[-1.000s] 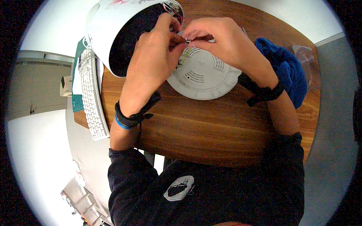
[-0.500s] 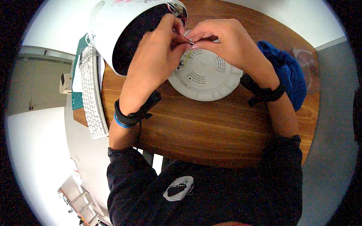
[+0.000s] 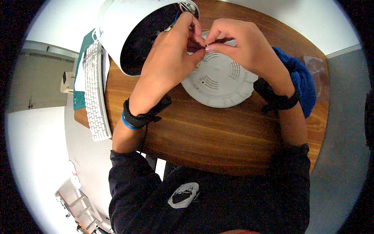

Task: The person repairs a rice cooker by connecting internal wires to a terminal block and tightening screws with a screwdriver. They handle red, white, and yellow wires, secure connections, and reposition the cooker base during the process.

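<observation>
My left hand (image 3: 167,64) and my right hand (image 3: 239,43) meet fingertip to fingertip over the far part of a round white plastic base (image 3: 218,93) with vent slots. Both are closed in a pinch on what looks like a thin dark wire end (image 3: 206,46); its length is mostly hidden by the fingers. A bit of yellow wire (image 3: 198,65) shows below my left fingers. Just beyond my left hand lies a white rounded housing (image 3: 113,35) with a wide dark opening, and coloured wires (image 3: 181,8) come out at its far rim.
A white keyboard (image 3: 95,97) lies along the left edge of the wooden table (image 3: 187,132), beside a green cutting mat (image 3: 79,99). On the right, a blue cloth (image 3: 306,89) is bunched behind my right wrist, with a clear plastic bag (image 3: 317,74) past it.
Both hands have shifted slightly right in the picture, along with the base and housing. My fingers stay pinched together, and the yellow and black wires under the left hand show less.
</observation>
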`<state>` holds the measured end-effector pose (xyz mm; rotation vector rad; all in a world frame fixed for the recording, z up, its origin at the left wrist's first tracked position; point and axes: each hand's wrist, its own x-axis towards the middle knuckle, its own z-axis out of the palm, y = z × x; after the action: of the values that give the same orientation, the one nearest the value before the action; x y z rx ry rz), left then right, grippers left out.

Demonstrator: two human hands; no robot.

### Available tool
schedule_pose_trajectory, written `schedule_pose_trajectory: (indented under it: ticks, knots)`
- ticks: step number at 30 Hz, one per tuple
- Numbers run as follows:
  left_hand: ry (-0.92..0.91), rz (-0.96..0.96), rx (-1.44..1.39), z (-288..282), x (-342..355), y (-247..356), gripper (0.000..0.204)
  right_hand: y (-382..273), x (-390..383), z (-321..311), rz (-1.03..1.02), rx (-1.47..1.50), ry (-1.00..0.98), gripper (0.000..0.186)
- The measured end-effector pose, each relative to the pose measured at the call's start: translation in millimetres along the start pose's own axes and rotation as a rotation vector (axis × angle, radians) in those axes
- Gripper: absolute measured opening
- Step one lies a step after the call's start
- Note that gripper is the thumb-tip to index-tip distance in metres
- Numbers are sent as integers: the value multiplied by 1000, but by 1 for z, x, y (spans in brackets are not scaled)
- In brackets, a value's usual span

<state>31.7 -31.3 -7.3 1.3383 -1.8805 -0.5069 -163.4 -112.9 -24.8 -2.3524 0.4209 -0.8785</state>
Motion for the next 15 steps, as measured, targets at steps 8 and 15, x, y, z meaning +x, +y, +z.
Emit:
schedule_pose_trajectory:
  ticks: [8,15]
  knots:
    - [-42,25,-9,-2,0,1,43,3,2,-7,-2,73,-14,18]
    - [-96,51,-77,0,0,-6,49,3,1,-12,-30,19,-78,24]
